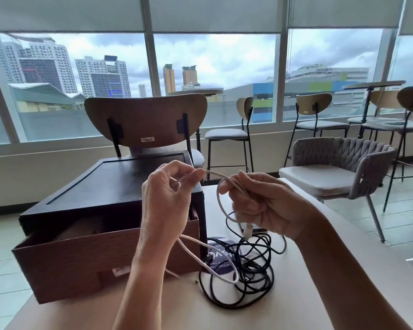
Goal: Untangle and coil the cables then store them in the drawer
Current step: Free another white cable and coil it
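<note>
Head-worn, forward and down, close.

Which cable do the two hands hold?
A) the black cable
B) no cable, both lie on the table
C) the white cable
C: the left hand and the right hand both hold the white cable, while the black cable lies tangled on the table.

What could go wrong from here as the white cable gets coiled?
The white cable trails below the left hand across the black cable tangle; drawing it up may snag and drag that tangle.
The loop held by the right hand looks springy and could uncoil if that grip loosens.
</note>
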Demonstrator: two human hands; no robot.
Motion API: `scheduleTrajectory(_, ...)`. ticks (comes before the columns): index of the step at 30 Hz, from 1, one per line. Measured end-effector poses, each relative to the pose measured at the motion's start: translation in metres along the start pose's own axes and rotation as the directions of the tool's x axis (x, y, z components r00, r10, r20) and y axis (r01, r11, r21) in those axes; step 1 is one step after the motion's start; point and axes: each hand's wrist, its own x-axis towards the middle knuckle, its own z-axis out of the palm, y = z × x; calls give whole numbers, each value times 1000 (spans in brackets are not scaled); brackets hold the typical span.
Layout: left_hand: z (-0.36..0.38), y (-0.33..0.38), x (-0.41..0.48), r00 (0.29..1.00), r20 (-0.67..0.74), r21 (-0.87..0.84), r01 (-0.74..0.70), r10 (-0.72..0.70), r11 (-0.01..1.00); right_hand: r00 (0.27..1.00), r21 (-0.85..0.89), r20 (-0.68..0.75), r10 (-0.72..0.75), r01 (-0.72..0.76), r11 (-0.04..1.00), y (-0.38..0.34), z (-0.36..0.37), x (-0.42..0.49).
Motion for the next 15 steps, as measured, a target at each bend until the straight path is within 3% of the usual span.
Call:
scheduleTrajectory(4,9,-5,-4,1000,-12,46,26,-25,999,996,152,-15,-90,91,984,1,0,6)
scheduleTrajectory(8,15,-5,-11,961,254,186,60,-107,981,970,188,-139,-201,225,956,-1,3,9)
scheduleTrajectory(11,18,-2,-16,839,509,299,36,-191,954,920,232,-270,-282,347,909,-4,2,13)
scheduleTrajectory(15,19,6,-25,576,735,416,34,-358,909,828,264,-471,-303,460,848,-10,-12,9)
